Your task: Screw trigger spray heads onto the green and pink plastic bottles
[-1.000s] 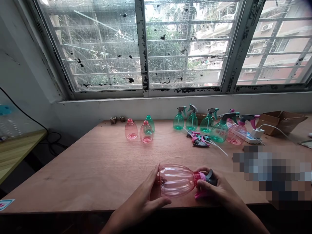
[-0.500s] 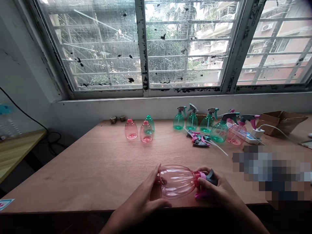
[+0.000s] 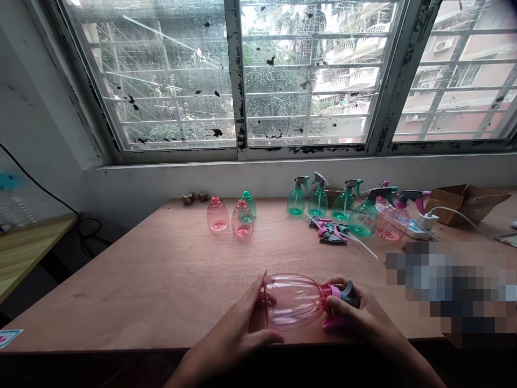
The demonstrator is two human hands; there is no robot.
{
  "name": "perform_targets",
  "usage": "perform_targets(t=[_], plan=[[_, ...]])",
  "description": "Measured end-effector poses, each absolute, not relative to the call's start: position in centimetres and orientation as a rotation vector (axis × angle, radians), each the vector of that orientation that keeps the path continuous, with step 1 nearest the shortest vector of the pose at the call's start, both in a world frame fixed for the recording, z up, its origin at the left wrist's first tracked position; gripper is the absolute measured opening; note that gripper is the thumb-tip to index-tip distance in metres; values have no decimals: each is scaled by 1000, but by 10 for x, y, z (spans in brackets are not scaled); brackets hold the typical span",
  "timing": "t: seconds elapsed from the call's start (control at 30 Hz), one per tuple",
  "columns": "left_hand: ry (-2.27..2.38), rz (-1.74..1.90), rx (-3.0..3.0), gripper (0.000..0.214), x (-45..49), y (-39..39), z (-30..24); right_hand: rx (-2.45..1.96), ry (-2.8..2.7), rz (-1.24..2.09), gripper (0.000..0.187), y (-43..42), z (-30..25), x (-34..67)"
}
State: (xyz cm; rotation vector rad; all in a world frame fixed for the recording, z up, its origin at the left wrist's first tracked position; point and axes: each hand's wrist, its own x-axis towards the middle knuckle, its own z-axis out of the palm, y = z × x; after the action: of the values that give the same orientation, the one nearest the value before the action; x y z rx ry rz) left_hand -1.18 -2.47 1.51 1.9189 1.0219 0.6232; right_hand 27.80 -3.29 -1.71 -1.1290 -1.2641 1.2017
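Note:
A clear pink spray bottle [image 3: 297,302] lies on its side in the air near the table's front edge, its base to the left. My left hand [image 3: 246,318] cups the base, fingers behind and thumb in front. At the neck, my right hand [image 3: 355,307] is closed round the pink collar [image 3: 335,291] of the grey trigger sprayer head [image 3: 349,295]. A pink trigger [image 3: 334,322] points down below the right fingers. Whether the collar is fully seated on the neck cannot be told.
Two pink bottles without heads [image 3: 218,218] and a green one [image 3: 249,200] stand at the back left. Several green spray bottles [image 3: 297,202], loose sprayer heads [image 3: 329,230], a power strip [image 3: 416,230] and a cardboard box [image 3: 464,202] are at the back right. A blurred patch [image 3: 452,291] covers the right side.

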Motion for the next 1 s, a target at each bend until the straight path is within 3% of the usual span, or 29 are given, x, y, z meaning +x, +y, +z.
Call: perform_targets(t=[0.13,0.27,0.6,0.77,1.0], plan=[[979,658,1951,98,-12,-24,10,-1129,-1259,1219,45,-33,-17,278],[1031,608,1942,111,-9,-26,14,-1116,-1261,1222,45,-33,-18,279],[971,658,1952,93,-9,-25,15,-1131,-1310,1201,42,-32,-18,282],[1025,631,1926,111,-8,-26,16,-1139,-1313,1207,42,-32,-19,282],[1006,638,1967,97,-10,-26,16,-1128,-1297,1229,41,-32,-20,283]])
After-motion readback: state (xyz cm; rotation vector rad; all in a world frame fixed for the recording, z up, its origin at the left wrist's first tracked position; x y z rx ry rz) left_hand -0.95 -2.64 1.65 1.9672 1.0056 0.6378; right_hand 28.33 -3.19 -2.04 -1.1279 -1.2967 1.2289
